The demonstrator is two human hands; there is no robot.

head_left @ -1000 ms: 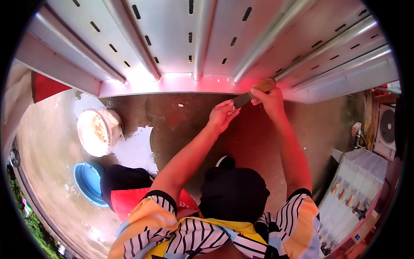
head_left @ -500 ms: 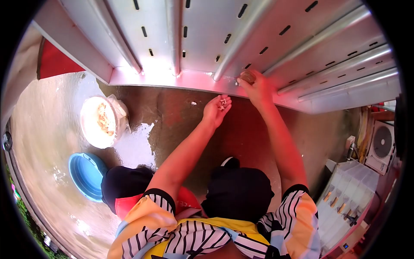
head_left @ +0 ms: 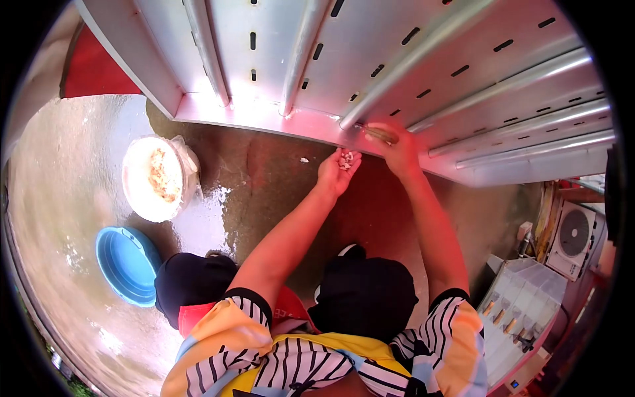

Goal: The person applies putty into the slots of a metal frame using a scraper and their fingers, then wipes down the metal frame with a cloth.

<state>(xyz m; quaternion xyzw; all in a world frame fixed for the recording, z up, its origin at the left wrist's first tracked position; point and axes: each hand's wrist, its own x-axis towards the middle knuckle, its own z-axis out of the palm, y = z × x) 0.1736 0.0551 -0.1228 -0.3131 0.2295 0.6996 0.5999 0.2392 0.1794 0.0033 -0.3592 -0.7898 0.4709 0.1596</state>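
Head: over wet floor [head_left: 258, 155], upturned left hand [head_left: 332, 173] cups bits [head_left: 346, 159], right hand [head_left: 401, 153] grips tool [head_left: 381, 135] by slotted panel [head_left: 274, 46].

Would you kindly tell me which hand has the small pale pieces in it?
The left hand, turned palm up with the pale pieces on it; the right hand instead grips a brown-handled tool.

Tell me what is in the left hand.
Small pale pieces lie on the open left hand; exactly what they are is unclear. Anything directly beneath them is covered.
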